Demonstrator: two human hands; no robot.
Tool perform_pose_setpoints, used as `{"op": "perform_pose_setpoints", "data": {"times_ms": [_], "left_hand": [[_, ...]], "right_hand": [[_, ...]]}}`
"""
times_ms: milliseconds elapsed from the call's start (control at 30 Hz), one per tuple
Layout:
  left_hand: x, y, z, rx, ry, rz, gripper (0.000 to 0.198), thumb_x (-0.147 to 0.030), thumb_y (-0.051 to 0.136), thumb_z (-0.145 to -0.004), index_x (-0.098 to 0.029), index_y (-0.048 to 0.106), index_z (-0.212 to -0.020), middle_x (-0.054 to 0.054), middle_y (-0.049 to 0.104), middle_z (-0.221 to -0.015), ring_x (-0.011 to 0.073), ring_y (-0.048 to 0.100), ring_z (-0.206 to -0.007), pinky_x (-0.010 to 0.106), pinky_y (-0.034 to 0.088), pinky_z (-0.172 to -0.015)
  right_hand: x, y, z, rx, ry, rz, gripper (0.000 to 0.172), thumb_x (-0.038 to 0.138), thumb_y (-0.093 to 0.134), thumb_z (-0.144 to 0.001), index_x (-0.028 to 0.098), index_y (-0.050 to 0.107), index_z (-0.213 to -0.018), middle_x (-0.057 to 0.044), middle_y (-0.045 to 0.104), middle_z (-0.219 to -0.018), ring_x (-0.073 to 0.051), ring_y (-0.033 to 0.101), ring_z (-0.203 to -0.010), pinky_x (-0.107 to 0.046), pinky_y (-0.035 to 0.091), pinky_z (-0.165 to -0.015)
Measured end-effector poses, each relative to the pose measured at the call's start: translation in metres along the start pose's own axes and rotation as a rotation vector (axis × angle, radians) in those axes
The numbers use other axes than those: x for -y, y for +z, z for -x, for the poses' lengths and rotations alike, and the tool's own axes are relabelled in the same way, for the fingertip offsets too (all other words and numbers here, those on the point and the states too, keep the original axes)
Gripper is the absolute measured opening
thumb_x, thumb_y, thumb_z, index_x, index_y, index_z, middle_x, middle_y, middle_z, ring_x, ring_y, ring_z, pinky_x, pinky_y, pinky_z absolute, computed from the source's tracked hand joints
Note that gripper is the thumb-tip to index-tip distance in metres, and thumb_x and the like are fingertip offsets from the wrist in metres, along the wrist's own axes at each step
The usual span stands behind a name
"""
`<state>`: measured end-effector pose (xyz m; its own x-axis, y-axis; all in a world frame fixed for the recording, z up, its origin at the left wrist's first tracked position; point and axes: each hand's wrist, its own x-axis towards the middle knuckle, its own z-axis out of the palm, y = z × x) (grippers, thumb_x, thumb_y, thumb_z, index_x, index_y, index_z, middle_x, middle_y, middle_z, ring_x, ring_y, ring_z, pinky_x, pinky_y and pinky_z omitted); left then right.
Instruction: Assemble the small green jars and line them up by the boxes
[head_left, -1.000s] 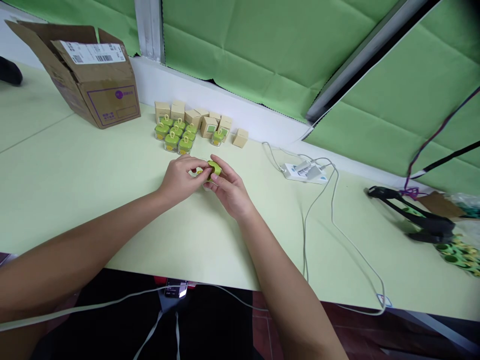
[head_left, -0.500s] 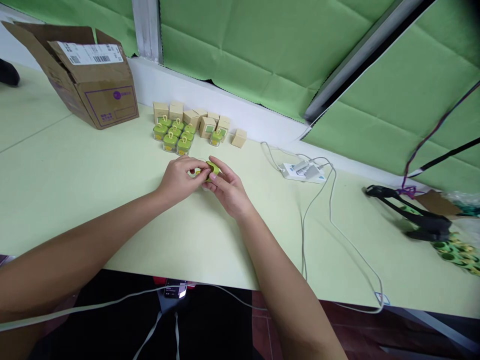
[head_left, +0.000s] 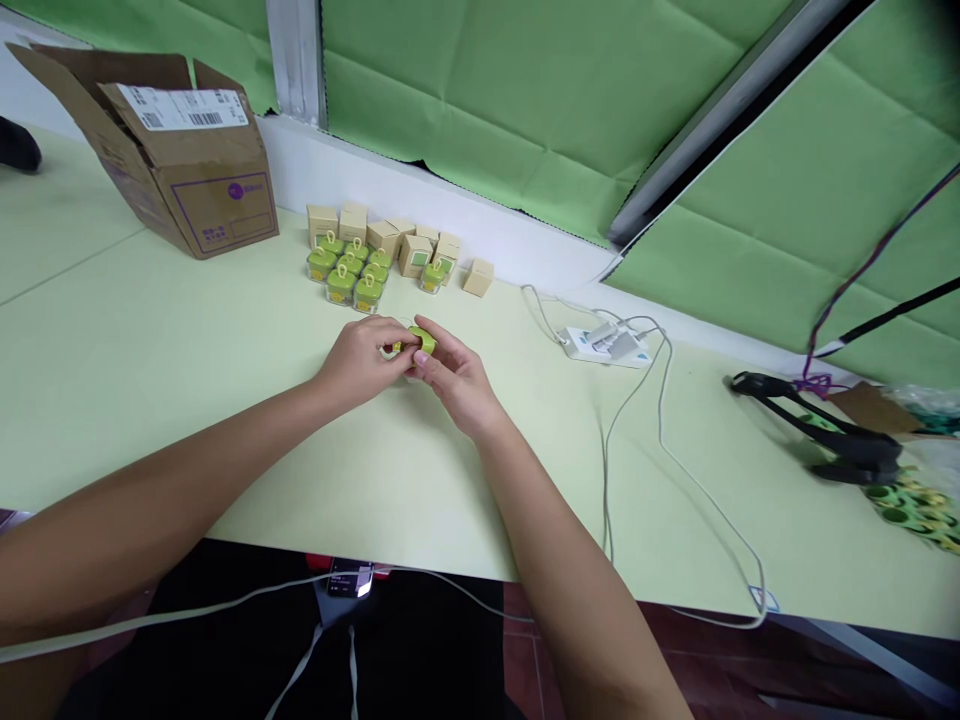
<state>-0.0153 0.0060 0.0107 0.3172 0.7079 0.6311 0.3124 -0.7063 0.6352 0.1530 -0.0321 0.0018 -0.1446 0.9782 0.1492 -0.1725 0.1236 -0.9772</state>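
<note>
Over the middle of the table, both hands meet around a small green lid [head_left: 425, 339] with a hollow underside. My right hand [head_left: 459, 378] grips the lid's right side between thumb and fingers. The fingers of my left hand [head_left: 364, 352] are pinched at its left edge, with the fingertips partly inside the hollow. A bit of yellow shows beside the left fingers, too small to make out. Beyond the hands, several small clear boxes with green lids and loops [head_left: 340, 283] stand in a cluster, and one similar box [head_left: 432, 276] stands apart on the right.
Small brown cartons [head_left: 415, 256] line the wall behind the green-lidded boxes. A large open cardboard box [head_left: 217, 200] stands at back left. Right of the hands lie a white power strip [head_left: 606, 344] with trailing cables and a black stand [head_left: 832, 425]. A phone [head_left: 351, 577] is below the table edge.
The green lid has turned slightly and tilted down between the fingers. Both hands have stayed in nearly the same place, with small finger shifts.
</note>
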Motion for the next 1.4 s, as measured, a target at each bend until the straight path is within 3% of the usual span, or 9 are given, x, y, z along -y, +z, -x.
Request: {"op": "perform_pose_setpoints", "data": {"times_ms": [433,833,1033,1167,1400], "left_hand": [[-0.001,-0.0037,0.0011,0.081,-0.054,0.053,0.025,-0.029,0.06,-0.092,-0.02,0.079,-0.105,0.005,0.078,-0.099,0.0146,0.065,-0.078,0.026,0.045,-0.062],[0.0012,-0.0009,-0.0019,0.07,-0.3,0.233,0.029,-0.039,0.072,-0.084,-0.019,0.084,-0.1,0.007,0.081,-0.099,0.018,0.067,-0.078,0.03,0.049,-0.069],[0.0013,-0.0033,-0.0029,0.102,-0.316,0.19,0.032,-0.041,0.07,-0.085,-0.021,0.084,-0.105,0.006,0.081,-0.103,0.0162,0.065,-0.071,0.028,0.048,-0.063],[0.001,-0.0053,-0.0032,0.137,-0.254,0.192,0.032,-0.039,0.065,-0.09,-0.023,0.083,-0.11,0.005,0.08,-0.112,0.018,0.07,-0.084,0.027,0.051,-0.068],[0.0029,-0.0068,-0.0053,0.134,-0.3,0.205,0.023,-0.034,0.073,-0.083,-0.02,0.085,-0.096,0.005,0.082,-0.094,0.0172,0.07,-0.076,0.027,0.054,-0.07]], "right_hand": [[0.0015,-0.0066,-0.0014,-0.02,-0.002,-0.059,0.066,0.047,0.086,-0.075,0.032,0.065,-0.136,-0.002,0.074,-0.109,-0.021,0.068,-0.101,-0.041,0.058,-0.094],[0.0007,-0.0036,-0.0007,-0.041,0.022,-0.063,0.067,0.047,0.086,-0.074,0.031,0.066,-0.136,-0.002,0.073,-0.106,-0.018,0.066,-0.095,-0.04,0.058,-0.092],[0.0015,-0.0034,-0.0017,-0.057,0.027,-0.087,0.07,0.047,0.088,-0.071,0.03,0.067,-0.135,-0.001,0.072,-0.101,-0.017,0.066,-0.093,-0.039,0.058,-0.091],[0.0049,-0.0064,-0.0018,-0.063,0.022,-0.117,0.064,0.042,0.089,-0.071,0.03,0.069,-0.131,0.001,0.07,-0.096,-0.015,0.065,-0.088,-0.038,0.058,-0.093],[0.0008,-0.0076,-0.0023,-0.037,0.032,-0.067,0.069,0.046,0.088,-0.071,0.029,0.067,-0.134,0.0,0.071,-0.098,-0.017,0.066,-0.091,-0.039,0.059,-0.092]]}}
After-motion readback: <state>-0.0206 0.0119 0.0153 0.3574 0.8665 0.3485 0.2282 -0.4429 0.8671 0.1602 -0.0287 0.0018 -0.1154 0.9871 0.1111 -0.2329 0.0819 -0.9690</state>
